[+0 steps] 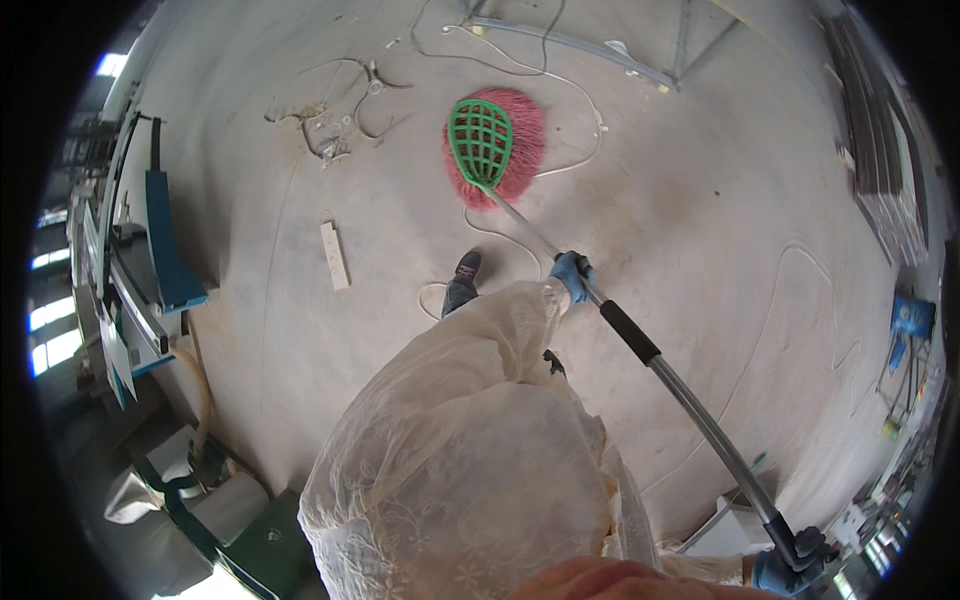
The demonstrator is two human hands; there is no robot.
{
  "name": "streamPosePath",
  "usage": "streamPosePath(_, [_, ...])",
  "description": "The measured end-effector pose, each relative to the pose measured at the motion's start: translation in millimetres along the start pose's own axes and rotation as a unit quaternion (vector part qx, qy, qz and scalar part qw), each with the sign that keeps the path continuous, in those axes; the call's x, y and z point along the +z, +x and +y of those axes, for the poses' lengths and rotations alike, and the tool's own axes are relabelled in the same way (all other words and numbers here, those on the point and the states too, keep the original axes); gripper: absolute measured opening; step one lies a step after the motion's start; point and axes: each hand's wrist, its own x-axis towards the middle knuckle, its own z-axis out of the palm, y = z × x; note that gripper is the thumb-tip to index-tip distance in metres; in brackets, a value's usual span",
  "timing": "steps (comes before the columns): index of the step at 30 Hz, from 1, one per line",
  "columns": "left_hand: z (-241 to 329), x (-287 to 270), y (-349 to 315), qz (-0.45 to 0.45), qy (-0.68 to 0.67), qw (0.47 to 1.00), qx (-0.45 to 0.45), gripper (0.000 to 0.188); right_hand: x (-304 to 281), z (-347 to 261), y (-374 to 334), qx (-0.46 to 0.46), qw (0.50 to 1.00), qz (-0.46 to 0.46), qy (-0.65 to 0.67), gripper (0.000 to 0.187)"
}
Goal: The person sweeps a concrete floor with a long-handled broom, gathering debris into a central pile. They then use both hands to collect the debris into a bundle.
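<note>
Nearest the camera, a blurred, rounded shape sits at the lower edge, too close to identify; just beyond it spreads a sheer white embroidered garment. Past its right side runs a long-handled mop, its long axis slanting from the lower right up to the top centre, with the head pointing forward, away from the person. Its pink fringe lies splayed on the pale floor beneath a green lattice frame, and a black foam sleeve covers part of the metal shaft.

Cloaked in a white sleeve, the left arm reaches forward and across to the right. The left hand, in a blue glove, is wrapped around the shaft just above the foam sleeve. The right arm extends low and out to the right, where the gloved right hand is clenched around the handle's dark end.

One dark shoe shows left of the shaft, near a pale cord.
</note>
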Motion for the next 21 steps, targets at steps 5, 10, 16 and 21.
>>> streamPosePath(5, [159, -31, 16, -0.003, -0.111, 0.986, 0.127, 0.012, 81, 67, -80, 0.046, 0.934, -0.347, 0.074, 0.019])
streamPosePath(10, [325, -32, 6, 0.052, -0.101, 0.971, 0.212, 0.012, 211, 128, -243, 0.121, 0.953, -0.276, -0.004, 0.026])
streamPosePath(16, [480, 1, -29, -0.001, -0.142, 0.956, 0.257, 0.009, 331, 99, -308, 0.163, 0.937, -0.302, 0.059, 0.017])
streamPosePath(21, [485, 49, -94, -0.054, -0.113, 0.950, 0.286, 0.013, 375, 79, -253, 0.241, 0.938, -0.197, 0.152, 0.014])
